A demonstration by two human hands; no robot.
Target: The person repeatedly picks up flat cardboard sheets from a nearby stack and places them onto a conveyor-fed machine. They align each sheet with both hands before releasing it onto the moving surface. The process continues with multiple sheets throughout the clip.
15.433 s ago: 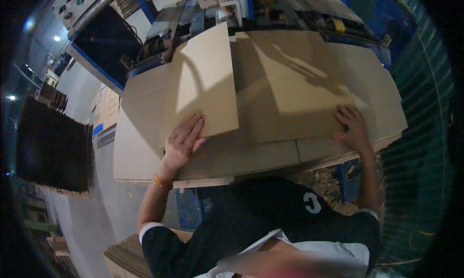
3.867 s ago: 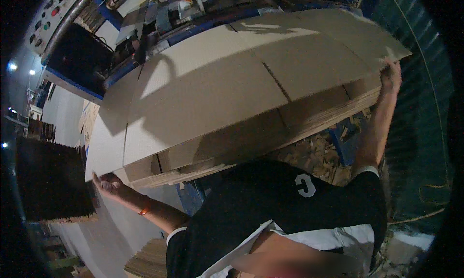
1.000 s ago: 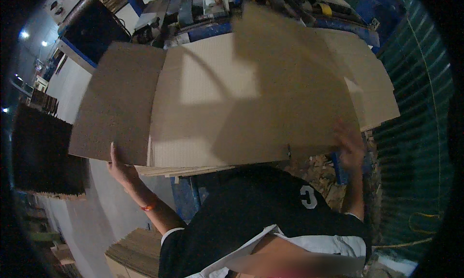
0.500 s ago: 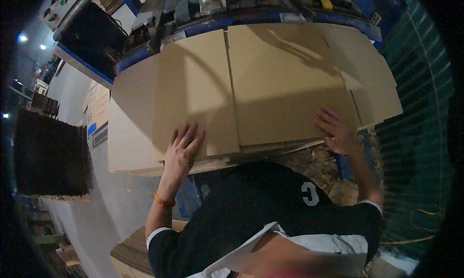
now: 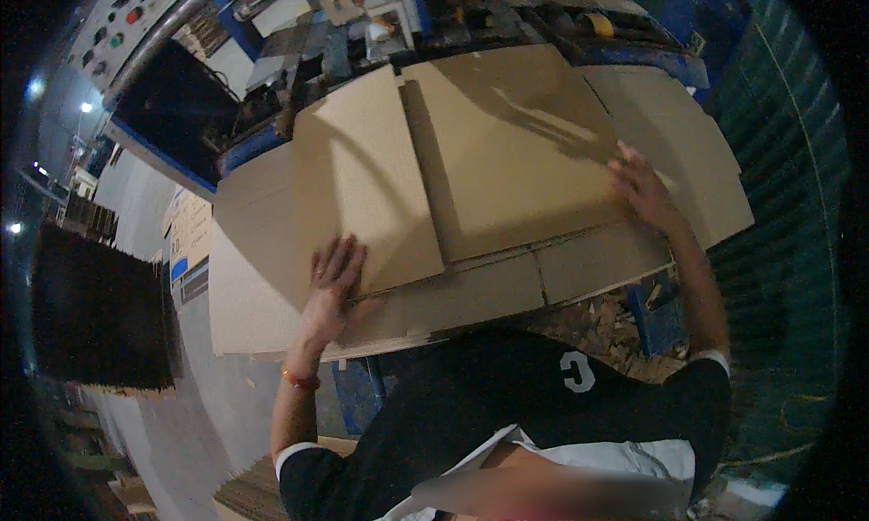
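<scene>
A brown cardboard sheet [image 5: 516,159] with a slot between its two panels lies on a stack of wider cardboard sheets [image 5: 489,290] in front of a machine. Its left panel [image 5: 371,186] rises slightly above the right one at the slot. My left hand [image 5: 333,286] rests on that panel's near left corner, fingers stretched forward and thumb apart. At the opposite side, my right hand [image 5: 641,188] touches the sheet's right edge with its fingers extended, slightly smeared by motion. Neither hand closes round anything.
Beyond the sheet runs the machine [image 5: 434,46] with blue frame and metal parts. A control panel [image 5: 122,28] with buttons stands far left. A dark stack of cardboard [image 5: 104,304] is at left, another stack [image 5: 249,489] near my left elbow. Cardboard scraps [image 5: 588,326] lie below the sheets; green corrugated wall [image 5: 787,249] at right.
The top sheet has slid away from me toward the machine, baring the near strip of the stack below. My right hand has moved forward along its edge, and the left panel now tilts up.
</scene>
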